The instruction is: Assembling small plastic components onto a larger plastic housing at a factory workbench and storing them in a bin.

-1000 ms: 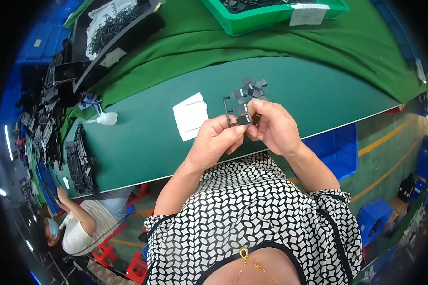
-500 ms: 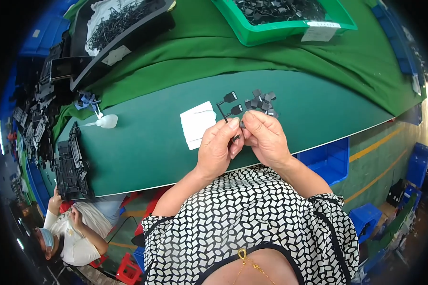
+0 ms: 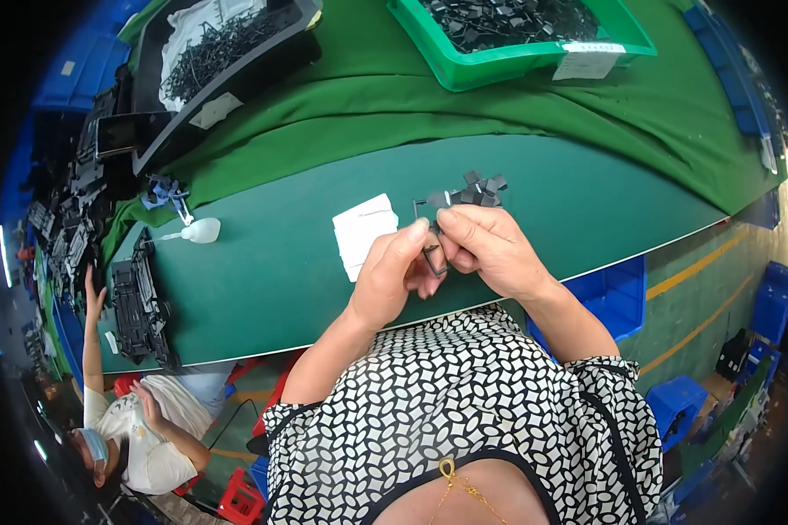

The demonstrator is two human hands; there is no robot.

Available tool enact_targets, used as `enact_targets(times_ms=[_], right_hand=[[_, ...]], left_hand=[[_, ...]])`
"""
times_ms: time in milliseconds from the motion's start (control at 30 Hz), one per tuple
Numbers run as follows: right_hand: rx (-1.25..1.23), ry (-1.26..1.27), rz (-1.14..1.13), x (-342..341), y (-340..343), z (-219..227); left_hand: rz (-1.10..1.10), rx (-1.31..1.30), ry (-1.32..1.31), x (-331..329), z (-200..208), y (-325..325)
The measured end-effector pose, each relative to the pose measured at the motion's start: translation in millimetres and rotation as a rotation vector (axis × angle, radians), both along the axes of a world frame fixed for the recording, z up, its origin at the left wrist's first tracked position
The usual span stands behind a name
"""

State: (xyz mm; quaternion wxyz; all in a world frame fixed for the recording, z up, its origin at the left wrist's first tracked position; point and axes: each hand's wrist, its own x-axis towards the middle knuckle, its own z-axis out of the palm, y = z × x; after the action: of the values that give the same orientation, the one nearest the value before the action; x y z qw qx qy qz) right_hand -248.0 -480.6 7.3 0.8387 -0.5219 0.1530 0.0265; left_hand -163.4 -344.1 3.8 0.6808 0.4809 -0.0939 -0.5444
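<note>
Over the front of the table, my left hand (image 3: 385, 276) is closed, thumb and fingers pinching a thin black plastic frame (image 3: 418, 210) with short bars. Close beside it, my right hand (image 3: 495, 249) is also closed, its thumb and forefinger pressed onto the same part. A dark flat tab (image 3: 436, 199) of the part shows blurred above my fingertips. What lies right between the fingers is partly hidden. Behind my right hand is a small pile of black square plastic pieces (image 3: 481, 188). A white paper sheet (image 3: 359, 229) lies beyond my left hand.
At the back stand a green bin (image 3: 464, 74) of black pieces and a black bin (image 3: 228, 101) of thin black parts. On the left are a white-tipped bottle (image 3: 201, 231) and stacked black moulded parts (image 3: 136, 302). A co-worker (image 3: 153, 429) sits at lower left.
The black part has turned in my hands; its two flat tabs, plain before, are now blurred or hidden. My left hand has shifted slightly. The co-worker's arm has stretched out toward the black parts.
</note>
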Motion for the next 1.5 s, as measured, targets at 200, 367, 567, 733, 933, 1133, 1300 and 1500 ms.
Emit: enact_targets(times_ms=[200,367,567,733,933,1133,1300,1500], right_hand=[[0.163,-0.083,-0.115,-2.5,11.4,-4.2],[0.692,-0.283,-0.247,-5.1,7.8,-16.2],[0.345,0.047,-0.162,-3.2,-1.3,-4.1],[0.133,-0.013,-0.073,1.4,0.6,-4.2],[0.223,0.026,-0.062,-2.3,3.5,-9.8],[0.165,0.053,-0.097,-2.1,1.3,-7.6],[0.585,-0.106,-0.383,1.4,-2.0,-2.1],[-0.080,-0.028,-0.365,-0.2,-31.7,-6.4]], left_hand=[[0.148,-0.004,-0.193,-5.3,-3.0,-8.9],[0.325,-0.265,0.399,4.6,-2.4,-14.7],[0.040,-0.053,-0.198,1.0,-5.5,-8.0],[-0.070,0.099,-0.193,5.5,6.1,-7.7],[-0.039,0.137,-0.099,2.8,-2.5,-9.7],[-0.109,0.138,-0.236,2.0,-3.0,-13.4],[0.179,-0.269,0.355,12.2,3.2,-23.5],[0.495,-0.273,0.145,106.6,55.9,-23.1]])
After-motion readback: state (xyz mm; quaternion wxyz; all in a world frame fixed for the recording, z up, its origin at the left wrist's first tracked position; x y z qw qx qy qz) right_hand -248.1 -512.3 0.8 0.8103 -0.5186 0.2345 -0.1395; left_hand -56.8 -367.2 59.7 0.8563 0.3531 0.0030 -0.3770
